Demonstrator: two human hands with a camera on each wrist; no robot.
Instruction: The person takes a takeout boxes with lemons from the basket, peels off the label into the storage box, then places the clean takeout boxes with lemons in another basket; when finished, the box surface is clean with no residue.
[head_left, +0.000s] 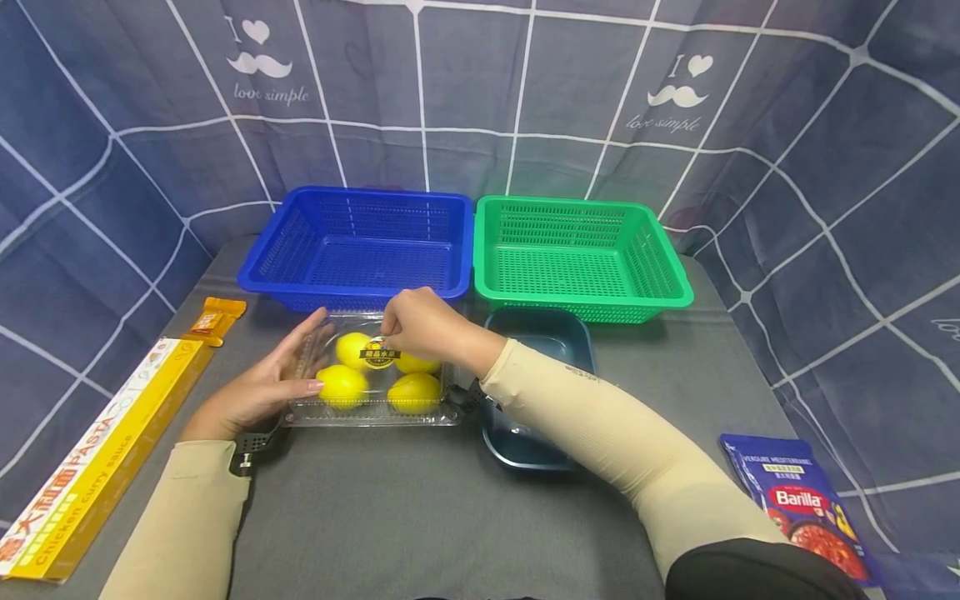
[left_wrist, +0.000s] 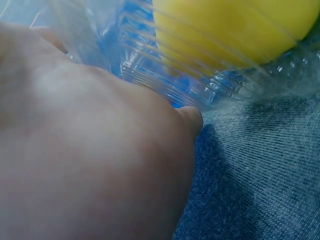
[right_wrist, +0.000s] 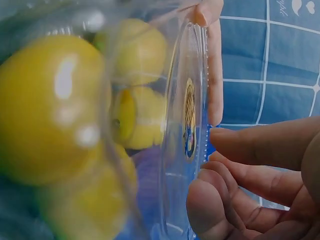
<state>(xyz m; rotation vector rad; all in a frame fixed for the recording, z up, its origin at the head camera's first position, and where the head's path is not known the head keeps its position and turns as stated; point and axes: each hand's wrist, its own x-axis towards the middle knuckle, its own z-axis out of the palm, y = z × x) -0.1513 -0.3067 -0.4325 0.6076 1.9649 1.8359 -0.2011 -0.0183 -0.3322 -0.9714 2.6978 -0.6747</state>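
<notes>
A clear plastic clamshell box (head_left: 375, 414) with several lemons (head_left: 343, 387) inside lies in front of the blue basket. Its lid bears a black-and-gold label (head_left: 380, 353). My left hand (head_left: 262, 385) grips the box's left side, thumb toward the near part and fingers along the far part. In the left wrist view a lemon (left_wrist: 235, 30) shows through the ribbed plastic wall. Over the lid is my right hand (head_left: 423, 329), fingers loosely bent. The right wrist view shows its fingertips (right_wrist: 205, 205) at the lid's surface, thumb and index finger apart; whether they press is unclear.
A blue basket (head_left: 255, 279) and a green basket (head_left: 667, 293) stand side by side behind. A dark blue tub (head_left: 525, 446) lies partly under my right forearm. At left are a long pasta box (head_left: 112, 450) and an orange packet (head_left: 216, 321); at right, a Barilla sauce pouch (head_left: 798, 500).
</notes>
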